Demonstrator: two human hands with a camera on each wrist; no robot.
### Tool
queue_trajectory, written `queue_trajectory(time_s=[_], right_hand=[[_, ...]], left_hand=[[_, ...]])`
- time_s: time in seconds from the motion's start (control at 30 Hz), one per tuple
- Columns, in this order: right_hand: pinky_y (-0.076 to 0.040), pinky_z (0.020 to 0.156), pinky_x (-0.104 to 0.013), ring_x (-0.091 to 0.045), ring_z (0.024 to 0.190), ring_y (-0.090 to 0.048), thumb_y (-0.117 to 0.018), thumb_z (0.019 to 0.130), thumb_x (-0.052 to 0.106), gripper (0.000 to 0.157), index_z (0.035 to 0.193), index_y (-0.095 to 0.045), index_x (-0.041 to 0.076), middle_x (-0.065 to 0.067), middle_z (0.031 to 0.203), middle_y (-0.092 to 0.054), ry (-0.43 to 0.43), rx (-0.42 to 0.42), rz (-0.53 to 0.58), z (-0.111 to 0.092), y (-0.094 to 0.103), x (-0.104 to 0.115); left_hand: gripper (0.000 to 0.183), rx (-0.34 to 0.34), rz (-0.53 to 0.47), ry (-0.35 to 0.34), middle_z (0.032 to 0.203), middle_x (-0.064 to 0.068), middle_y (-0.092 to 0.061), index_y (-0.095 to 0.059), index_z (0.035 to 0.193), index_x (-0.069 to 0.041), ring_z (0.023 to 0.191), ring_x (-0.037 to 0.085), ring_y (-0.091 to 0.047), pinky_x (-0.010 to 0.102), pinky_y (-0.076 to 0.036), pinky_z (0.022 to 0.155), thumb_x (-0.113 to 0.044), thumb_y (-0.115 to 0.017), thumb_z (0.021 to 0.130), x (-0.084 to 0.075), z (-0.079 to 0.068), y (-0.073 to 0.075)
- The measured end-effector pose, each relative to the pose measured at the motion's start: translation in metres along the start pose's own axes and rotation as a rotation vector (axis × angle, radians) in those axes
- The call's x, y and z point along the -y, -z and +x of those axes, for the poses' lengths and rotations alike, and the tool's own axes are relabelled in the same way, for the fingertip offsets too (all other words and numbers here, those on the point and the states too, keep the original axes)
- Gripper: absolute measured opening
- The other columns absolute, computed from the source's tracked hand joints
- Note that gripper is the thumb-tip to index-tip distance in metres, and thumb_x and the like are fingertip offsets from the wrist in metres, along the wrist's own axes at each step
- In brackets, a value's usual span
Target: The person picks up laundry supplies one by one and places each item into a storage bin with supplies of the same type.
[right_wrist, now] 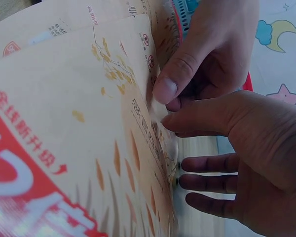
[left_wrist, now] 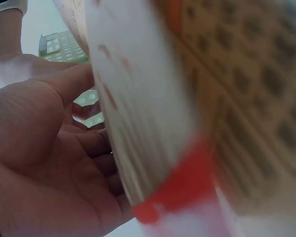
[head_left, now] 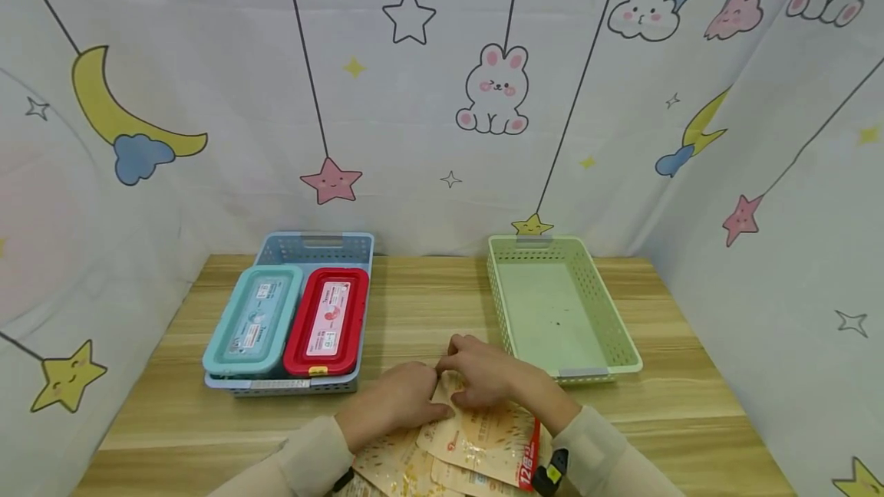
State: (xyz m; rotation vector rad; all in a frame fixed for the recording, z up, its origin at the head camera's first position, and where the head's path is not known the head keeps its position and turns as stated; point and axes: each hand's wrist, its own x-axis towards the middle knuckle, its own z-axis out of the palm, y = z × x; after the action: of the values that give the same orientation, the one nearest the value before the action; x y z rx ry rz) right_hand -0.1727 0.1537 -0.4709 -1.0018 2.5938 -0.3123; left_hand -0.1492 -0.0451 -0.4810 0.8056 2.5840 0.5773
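Observation:
Several beige printed pouches (head_left: 394, 466) lie overlapping at the table's front edge. The uppermost pouch (head_left: 490, 439) has a red corner printed with a large 12. At its far edge, my left hand (head_left: 404, 397) pinches it, thumb on the printed face and fingers curled behind. Close beside it, my right hand (head_left: 490, 374) pinches the same edge. In the right wrist view the two thumbs nearly meet at the pouch's edge (right_wrist: 155, 123). The left wrist view shows the pouch (left_wrist: 133, 98) blurred and very near, against the left hand (left_wrist: 49, 148).
A blue basket (head_left: 314, 241) at the left holds a teal-lidded box (head_left: 258, 320) and a red-lidded box (head_left: 328, 320). To the right stands a green basket (head_left: 552, 313) with a bare bottom. White printed curtains (head_left: 428, 136) enclose the wooden table (head_left: 428, 297).

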Motion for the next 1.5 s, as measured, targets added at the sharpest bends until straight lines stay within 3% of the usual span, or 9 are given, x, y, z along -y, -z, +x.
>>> queue_trajectory(time_s=[0.2, 0.3, 0.43, 0.67, 0.77, 0.87, 1.0, 1.23, 1.5], right_hand=[[-0.051, 0.087, -0.032, -0.014, 0.104, -0.052, -0.082, 0.091, 0.023, 0.033, 0.124, -0.076, 0.027, 0.004, 0.115, -0.055, 0.005, -0.018, -0.007, -0.002, -0.001, 0.0], [-0.051, 0.086, -0.033, -0.016, 0.104, -0.053, -0.081, 0.091, 0.021, 0.031, 0.122, -0.074, 0.026, 0.002, 0.116, -0.056, -0.001, -0.035, -0.004, -0.003, 0.0, -0.001], [-0.051, 0.085, -0.033, -0.017, 0.103, -0.053, -0.08, 0.092, 0.019, 0.029, 0.119, -0.07, 0.025, 0.002, 0.116, -0.056, 0.002, -0.055, -0.012, -0.003, 0.0, -0.001], [-0.051, 0.082, -0.033, -0.013, 0.095, -0.053, -0.077, 0.093, 0.015, 0.028, 0.117, -0.063, 0.022, 0.005, 0.106, -0.056, -0.003, -0.043, -0.002, -0.001, 0.002, 0.001], [-0.05, 0.08, -0.033, -0.013, 0.092, -0.053, -0.076, 0.095, 0.014, 0.023, 0.112, -0.061, 0.02, 0.007, 0.102, -0.056, -0.01, -0.033, 0.011, -0.001, 0.003, 0.001], [-0.044, 0.076, -0.032, -0.014, 0.088, -0.049, -0.075, 0.096, 0.014, 0.019, 0.102, -0.057, 0.018, 0.008, 0.094, -0.054, -0.01, -0.034, 0.02, -0.001, 0.004, 0.001], [-0.039, 0.073, -0.031, -0.016, 0.084, -0.045, -0.074, 0.097, 0.014, 0.022, 0.095, -0.052, 0.019, 0.009, 0.086, -0.051, 0.0, -0.044, 0.023, -0.001, 0.004, 0.001], [-0.053, 0.086, -0.034, -0.014, 0.097, -0.06, -0.073, 0.098, 0.013, 0.016, 0.11, -0.064, 0.018, 0.006, 0.105, -0.064, 0.011, -0.063, 0.052, -0.003, 0.005, 0.0], [-0.053, 0.083, -0.033, -0.011, 0.092, -0.059, -0.071, 0.099, 0.012, 0.011, 0.108, -0.067, 0.018, 0.005, 0.104, -0.062, 0.043, -0.053, 0.069, -0.007, 0.01, 0.001]], left_hand=[[0.041, 0.017, 0.068, 0.022, 0.076, 0.003, -0.064, -0.069, 0.083, -0.005, 0.068, 0.016, -0.058, 0.038, -0.055, 0.067, -0.042, -0.085, 0.09, -0.007, 0.002, 0.0], [0.047, 0.013, 0.066, 0.035, 0.088, 0.008, -0.071, -0.074, 0.103, 0.003, 0.078, 0.019, -0.067, 0.039, -0.058, 0.074, -0.04, -0.086, 0.089, -0.009, 0.002, 0.0], [0.061, 0.0, 0.014, 0.036, 0.101, 0.013, -0.074, -0.066, 0.128, 0.007, 0.082, 0.017, -0.067, 0.038, -0.059, 0.075, -0.034, -0.088, 0.088, -0.011, 0.002, -0.002], [0.058, 0.008, -0.194, -0.032, 0.107, 0.012, -0.07, -0.06, 0.133, 0.005, 0.081, 0.014, -0.057, 0.033, -0.054, 0.075, -0.015, -0.085, 0.084, -0.01, -0.001, 0.002], [0.046, 0.005, -0.254, -0.048, 0.101, 0.009, -0.068, -0.062, 0.121, 0.002, 0.08, 0.015, -0.056, 0.033, -0.052, 0.074, -0.009, -0.084, 0.082, -0.01, -0.003, 0.004], [0.024, 0.008, -0.286, -0.05, 0.083, 0.001, -0.064, -0.065, 0.097, -0.006, 0.07, 0.012, -0.054, 0.029, -0.049, 0.063, -0.008, -0.083, 0.081, -0.009, -0.004, 0.004], [0.018, 0.034, -0.359, -0.031, 0.07, -0.004, -0.058, -0.065, 0.083, -0.009, 0.06, 0.01, -0.05, 0.026, -0.043, 0.054, -0.008, -0.083, 0.082, -0.008, -0.006, 0.003], [0.022, 0.026, -0.335, -0.022, 0.084, 0.0, -0.062, -0.064, 0.101, -0.006, 0.072, 0.013, -0.054, 0.031, -0.048, 0.064, -0.006, -0.08, 0.086, -0.011, -0.011, 0.004], [0.027, 0.002, -0.303, -0.047, 0.095, 0.004, -0.067, -0.063, 0.112, -0.005, 0.08, 0.013, -0.057, 0.033, -0.052, 0.072, -0.002, -0.075, 0.088, -0.015, -0.016, 0.004]])
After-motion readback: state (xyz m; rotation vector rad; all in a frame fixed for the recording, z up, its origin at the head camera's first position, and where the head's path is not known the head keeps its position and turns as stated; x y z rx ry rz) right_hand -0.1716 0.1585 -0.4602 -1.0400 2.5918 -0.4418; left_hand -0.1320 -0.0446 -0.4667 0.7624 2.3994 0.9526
